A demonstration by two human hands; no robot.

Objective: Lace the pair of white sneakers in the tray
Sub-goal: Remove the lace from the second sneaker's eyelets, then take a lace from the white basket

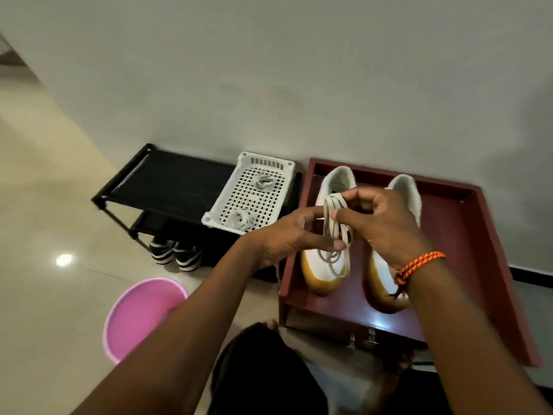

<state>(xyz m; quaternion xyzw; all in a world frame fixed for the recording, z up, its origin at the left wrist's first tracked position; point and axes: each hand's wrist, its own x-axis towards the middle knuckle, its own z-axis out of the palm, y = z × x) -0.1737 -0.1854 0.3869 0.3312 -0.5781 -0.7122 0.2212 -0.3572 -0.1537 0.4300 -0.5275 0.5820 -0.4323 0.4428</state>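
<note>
Lace: a cream flat shoelace, bundled in loops [332, 223], is held in the air between both hands, directly above the left-hand sneaker; its loops hang down toward that shoe's toe.
Sneakers: a pair of white sneakers with tan-yellow toe caps [326, 265] stands side by side in the dark red wooden tray [478, 250], heels toward the wall, toes toward the person. No lace can be seen threaded through either shoe, though the hands cover much of both.
Long axis: each shoe runs from the person away to the wall, so the eyelet rows lie along that same line, under the hands.
Left hand [287, 235]: fingers curled, pinching the lower part of the lace bundle.
Right hand [386, 226]: thumb and fingers curled round the top loops; an orange braided wristband [419, 263] sits on the wrist.
Nearer shoe: the left-hand sneaker lies straight below the bundle; the other is under the right wrist.
Judgement: the bundle must be unwound first, and loops may tangle.
Around: a white perforated plastic basket [281, 169] holding two more lace bundles rests on a black fabric shoe rack [167, 181]; a pink plastic bucket [140, 313] stands on the floor.
</note>
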